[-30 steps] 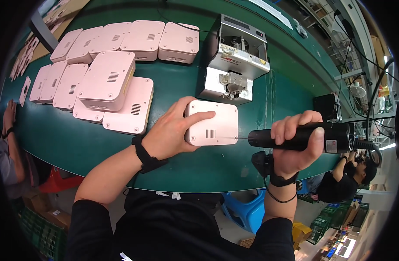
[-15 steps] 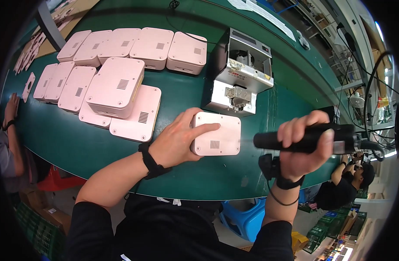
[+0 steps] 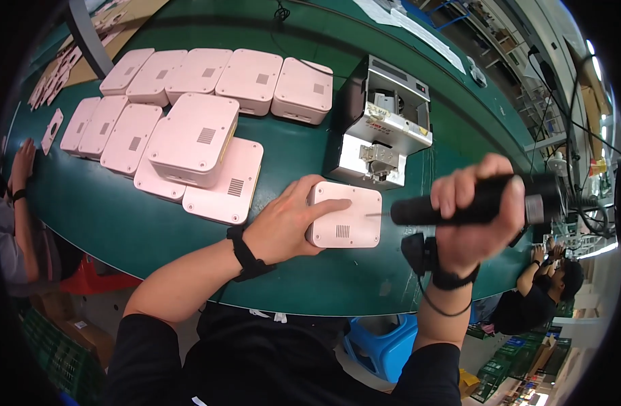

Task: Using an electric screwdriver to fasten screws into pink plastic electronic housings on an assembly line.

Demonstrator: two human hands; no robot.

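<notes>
A pale pink-white plastic housing (image 3: 362, 203) with a slotted vent and small round holes in its top lies on the green table in front of me. My left hand (image 3: 281, 223) grips its left side, the thumb lying across the top. In my right hand (image 3: 474, 238) is a black electric screwdriver (image 3: 418, 211), held sideways with fingers and thumb wrapped round its body. Its thin bit points left and overlaps the housing's right edge; whether it touches is unclear. Just beyond the housing stands a black-and-silver screw feeder (image 3: 385, 161).
Two rows of similar housings (image 3: 246, 78) stand at the back left, one stacked on others (image 3: 195, 135). A flat pale plate (image 3: 52, 132) lies near another person's hand (image 3: 23, 162) at far left. A blue stool (image 3: 390, 342) stands below the table edge.
The screwdriver has come closer to the housing, and its bit now overlaps the housing's right edge. My left hand keeps its grip. The whole view has shifted slightly.
</notes>
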